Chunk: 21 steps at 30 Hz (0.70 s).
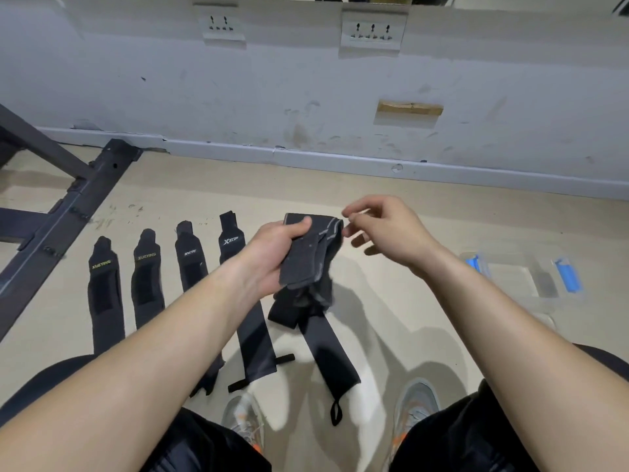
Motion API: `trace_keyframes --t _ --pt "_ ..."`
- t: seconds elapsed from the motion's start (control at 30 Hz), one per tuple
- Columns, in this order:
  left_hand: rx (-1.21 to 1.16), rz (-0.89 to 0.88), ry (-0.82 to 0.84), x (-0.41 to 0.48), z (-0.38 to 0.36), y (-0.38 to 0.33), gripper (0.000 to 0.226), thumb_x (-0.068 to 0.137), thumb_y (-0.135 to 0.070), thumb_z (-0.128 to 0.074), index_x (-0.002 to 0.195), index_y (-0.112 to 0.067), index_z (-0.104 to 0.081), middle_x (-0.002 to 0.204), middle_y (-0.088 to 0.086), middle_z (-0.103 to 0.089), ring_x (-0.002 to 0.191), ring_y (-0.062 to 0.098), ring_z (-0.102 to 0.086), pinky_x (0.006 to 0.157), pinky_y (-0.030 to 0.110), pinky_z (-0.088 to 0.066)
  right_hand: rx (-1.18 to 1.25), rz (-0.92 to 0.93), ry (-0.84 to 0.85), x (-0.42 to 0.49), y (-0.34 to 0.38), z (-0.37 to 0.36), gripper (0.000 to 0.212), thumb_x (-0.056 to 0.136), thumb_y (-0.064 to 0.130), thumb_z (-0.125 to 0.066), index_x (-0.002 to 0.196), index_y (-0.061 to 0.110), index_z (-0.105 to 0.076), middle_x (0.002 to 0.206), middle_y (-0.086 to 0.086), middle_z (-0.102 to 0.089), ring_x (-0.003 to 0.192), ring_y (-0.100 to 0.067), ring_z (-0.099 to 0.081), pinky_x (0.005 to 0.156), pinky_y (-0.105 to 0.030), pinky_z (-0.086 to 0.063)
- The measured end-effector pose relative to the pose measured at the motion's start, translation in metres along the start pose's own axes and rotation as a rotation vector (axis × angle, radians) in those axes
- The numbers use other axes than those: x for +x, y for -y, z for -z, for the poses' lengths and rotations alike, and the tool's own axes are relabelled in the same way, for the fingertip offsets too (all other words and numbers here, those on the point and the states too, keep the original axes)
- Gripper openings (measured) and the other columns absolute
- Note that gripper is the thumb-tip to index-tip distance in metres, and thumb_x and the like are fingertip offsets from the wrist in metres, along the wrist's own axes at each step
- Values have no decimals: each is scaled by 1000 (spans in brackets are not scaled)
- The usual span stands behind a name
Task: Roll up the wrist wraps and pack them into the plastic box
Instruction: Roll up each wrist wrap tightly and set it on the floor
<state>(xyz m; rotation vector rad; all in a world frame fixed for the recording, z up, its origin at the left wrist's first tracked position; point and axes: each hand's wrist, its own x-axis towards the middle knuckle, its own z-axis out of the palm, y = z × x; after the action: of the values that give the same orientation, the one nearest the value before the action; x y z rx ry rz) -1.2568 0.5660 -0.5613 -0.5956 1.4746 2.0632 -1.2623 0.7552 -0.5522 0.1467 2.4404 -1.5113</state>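
Wrist wrap (308, 257), hanging folds blurred

One head-worn wide-angle view, looking forward and down
It sits close above the left hand (275, 257) and right hand (388, 229) at mid-frame; beige floor (476, 216) spreads around them, and the scuffed white wall (272, 80) bows across the top

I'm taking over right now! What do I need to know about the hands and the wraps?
Left hand grips a bunched wrist wrap. Right hand hovers at its top end, fingers loosely curled; contact unclear.
Four flat wraps lie in a row on the floor, left; another strap lies below the held one. Plastic box sits right; no wraps visible inside.
Done: nothing packed. Left: roll and pack every wrap.
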Motion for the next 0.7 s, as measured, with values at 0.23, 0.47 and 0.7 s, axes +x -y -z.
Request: trace_keyframes --t 0.23,0.47,0.7 --pt "-41 70 -34 -1 4 -15 17 104 -16 -52 101 -7 -66 73 5 -71 54 12 -67 44 18 -52 -436 569 4 -15 -6 -18 45 89 25 -73 129 45 -63 118 9 -43 115 -14 -46 98 -27 -40" --pt "394 135 44 -12 11 -28 36 96 -49 -51 95 -16 -64 75 2 -67 58 14 -59 47 22 -39 116 481 57 -1 2 -14 5 90 21 -67 95 20 -69 93 3 -69 89 -13 -64 85 -36 -51" --pt "339 -383 61 1 10 -12 42 107 -46 -42 106 -16 -71 105 1 -72 97 19 -67 96 38 -52 482 238 16 3 -1 -12 11 98 5 -65 95 12 -72 82 0 -77 73 -8 -70 67 -19 -53"
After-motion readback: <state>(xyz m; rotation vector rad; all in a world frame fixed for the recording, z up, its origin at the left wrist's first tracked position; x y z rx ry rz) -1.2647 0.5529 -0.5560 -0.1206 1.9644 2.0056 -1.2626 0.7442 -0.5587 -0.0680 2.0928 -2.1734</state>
